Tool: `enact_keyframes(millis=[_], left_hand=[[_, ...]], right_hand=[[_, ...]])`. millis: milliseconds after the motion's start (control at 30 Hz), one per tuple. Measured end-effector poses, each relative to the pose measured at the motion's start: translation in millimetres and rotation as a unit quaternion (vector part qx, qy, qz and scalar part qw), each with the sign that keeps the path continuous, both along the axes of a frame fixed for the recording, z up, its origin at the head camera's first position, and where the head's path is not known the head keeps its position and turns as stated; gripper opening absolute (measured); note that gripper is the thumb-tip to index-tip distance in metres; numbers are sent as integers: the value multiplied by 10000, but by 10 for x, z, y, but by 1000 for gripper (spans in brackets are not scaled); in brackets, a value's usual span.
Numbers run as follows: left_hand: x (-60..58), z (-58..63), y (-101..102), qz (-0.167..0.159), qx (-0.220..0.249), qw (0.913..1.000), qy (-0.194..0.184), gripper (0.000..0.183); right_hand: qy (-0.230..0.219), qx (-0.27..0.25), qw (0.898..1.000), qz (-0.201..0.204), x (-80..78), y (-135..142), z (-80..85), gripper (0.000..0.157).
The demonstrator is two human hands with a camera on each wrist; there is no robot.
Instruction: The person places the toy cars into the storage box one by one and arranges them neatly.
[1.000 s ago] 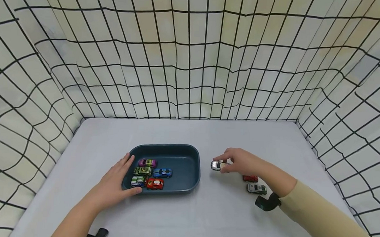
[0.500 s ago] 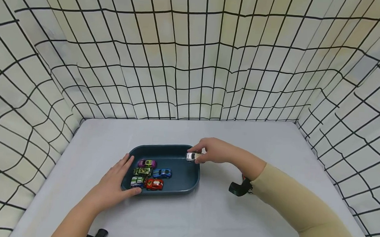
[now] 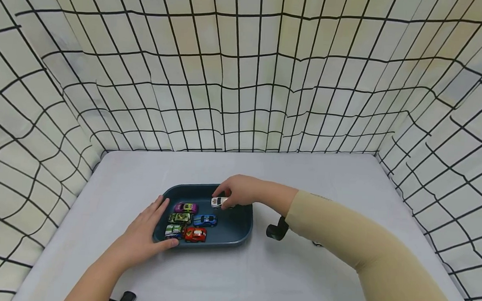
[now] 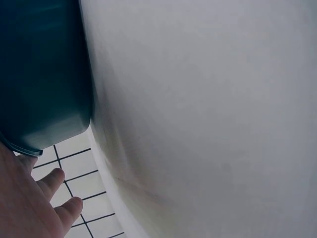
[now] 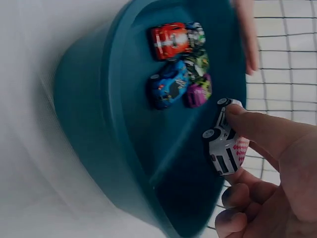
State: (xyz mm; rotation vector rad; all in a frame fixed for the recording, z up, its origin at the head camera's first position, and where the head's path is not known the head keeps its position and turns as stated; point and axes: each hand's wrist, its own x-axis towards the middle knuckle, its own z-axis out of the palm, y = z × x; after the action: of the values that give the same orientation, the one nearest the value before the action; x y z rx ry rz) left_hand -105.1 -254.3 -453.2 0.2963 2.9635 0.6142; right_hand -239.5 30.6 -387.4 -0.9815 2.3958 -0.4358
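My right hand (image 3: 241, 190) pinches a white toy car (image 3: 216, 202) between thumb and fingers, over the back part of a dark teal tray (image 3: 232, 226). In the right wrist view the car's red-checked end (image 5: 241, 148) shows. My left hand (image 3: 145, 229) rests against the tray's left end, fingers spread and thumb at the near rim. Inside the tray's left half are a purple car (image 3: 186, 208), a green camouflage car (image 3: 180, 218), a blue car (image 3: 205, 220), a green-and-white car (image 3: 174, 231) and a red car (image 3: 195, 234).
Under my right forearm a small bit of another toy car (image 3: 317, 244) shows on the white table (image 3: 235, 280); the sleeve hides most of it. White walls with a black grid (image 3: 244, 79) enclose the table at the back and sides.
My right hand has carried the white car leftward from the table, over the tray's right rim and into the tray area. The left hand stays put. My sleeve now covers the cars on the right.
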Motion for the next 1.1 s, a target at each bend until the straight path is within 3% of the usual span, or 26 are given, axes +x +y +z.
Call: enact_keyframes(millis=[167, 567, 833, 1100], left_hand=[[-3, 5, -3, 8, 22, 10000, -13, 114], [3, 30, 13, -23, 27, 10000, -50, 116], [4, 45, 7, -24, 37, 10000, -57, 114], [2, 38, -5, -19, 72, 9999, -67, 114]], right_hand=[[368, 262, 9986, 256, -12, -190, -97, 42], [847, 863, 9918, 405, 53, -431, -285, 39], [922, 1102, 9892, 304, 77, -515, -359, 40], [524, 919, 9943, 139, 95, -537, -394, 38]])
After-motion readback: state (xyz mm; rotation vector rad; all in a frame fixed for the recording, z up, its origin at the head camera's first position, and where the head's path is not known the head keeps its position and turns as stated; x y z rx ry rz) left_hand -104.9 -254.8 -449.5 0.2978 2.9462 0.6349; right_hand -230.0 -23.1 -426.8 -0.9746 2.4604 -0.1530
